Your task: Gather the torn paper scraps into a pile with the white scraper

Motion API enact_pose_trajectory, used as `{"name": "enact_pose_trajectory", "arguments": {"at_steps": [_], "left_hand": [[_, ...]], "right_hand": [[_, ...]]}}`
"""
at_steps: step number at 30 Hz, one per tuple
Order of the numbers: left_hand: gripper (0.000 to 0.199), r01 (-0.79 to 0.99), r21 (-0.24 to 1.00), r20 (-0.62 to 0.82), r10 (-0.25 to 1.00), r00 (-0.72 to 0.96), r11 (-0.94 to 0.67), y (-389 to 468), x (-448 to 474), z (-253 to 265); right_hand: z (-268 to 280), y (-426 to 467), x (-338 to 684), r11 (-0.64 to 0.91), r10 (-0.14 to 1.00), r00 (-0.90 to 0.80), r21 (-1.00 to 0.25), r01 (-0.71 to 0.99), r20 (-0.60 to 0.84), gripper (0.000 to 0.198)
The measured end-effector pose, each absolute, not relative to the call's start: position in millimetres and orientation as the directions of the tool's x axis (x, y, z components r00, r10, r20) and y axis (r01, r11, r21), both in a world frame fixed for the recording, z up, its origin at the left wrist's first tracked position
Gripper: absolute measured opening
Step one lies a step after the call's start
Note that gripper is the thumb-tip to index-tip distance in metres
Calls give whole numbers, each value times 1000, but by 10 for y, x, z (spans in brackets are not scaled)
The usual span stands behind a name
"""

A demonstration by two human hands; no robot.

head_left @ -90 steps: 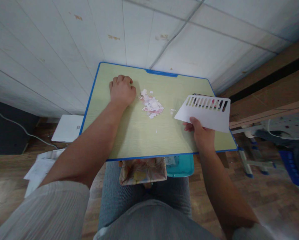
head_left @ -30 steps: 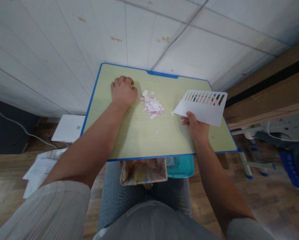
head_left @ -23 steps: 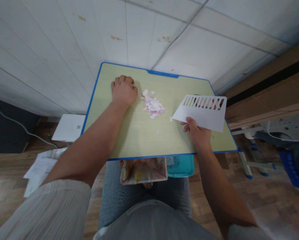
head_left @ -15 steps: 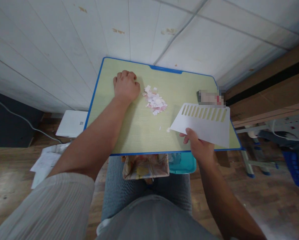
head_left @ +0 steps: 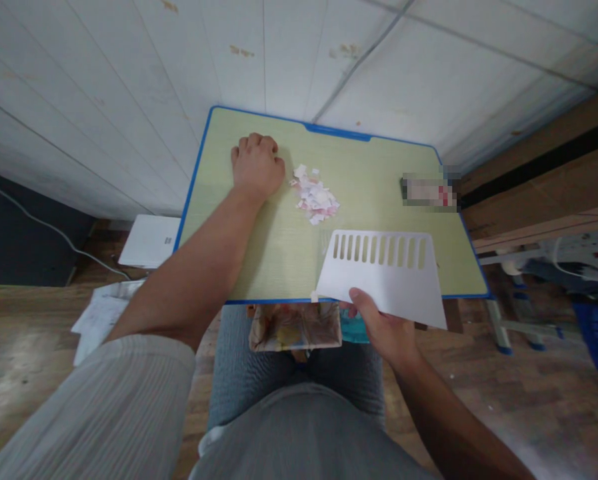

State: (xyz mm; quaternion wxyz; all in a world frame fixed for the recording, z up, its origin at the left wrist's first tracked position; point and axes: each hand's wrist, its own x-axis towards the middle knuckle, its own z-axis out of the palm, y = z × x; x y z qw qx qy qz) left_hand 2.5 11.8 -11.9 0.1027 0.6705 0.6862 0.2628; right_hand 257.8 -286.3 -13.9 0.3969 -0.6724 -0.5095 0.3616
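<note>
Pale yellow tabletop (head_left: 373, 167) rimmed in blue against a white panelled wall (head_left: 153, 80), above a wooden floor (head_left: 543, 413); the hands are well apart.
The left hand (head_left: 259, 167) lies palm down towards the back left, knuckles up, whether gripping anything I cannot tell; the right hand (head_left: 383, 330), at the front edge, pinches the white slotted sheet (head_left: 383, 280), thumb on top, slots towards the wall, its near side overlapping the rim; a small scrap (head_left: 314, 296) sits at its left corner, the paper scraps (head_left: 317, 197) lie heaped beside the left hand, yellow surface stretches from them to a pixelated object (head_left: 429, 192) near the right edge, and a patterned box (head_left: 299, 327) shows below the front rim.
</note>
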Motion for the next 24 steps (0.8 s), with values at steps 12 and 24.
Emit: {"name": "enact_pose_trajectory", "arguments": {"at_steps": [12,24], "left_hand": [[64,881,473,155,985,-75,-7,63,75,-16],[58,865,502,147,986,-82,-3,54,87,-14]], "right_hand": [[-49,-2810,2590,-140,978,198,-923,358,-72,50],[-40,-2554,2696,-102,967,255,-921,377,-3,51]]}}
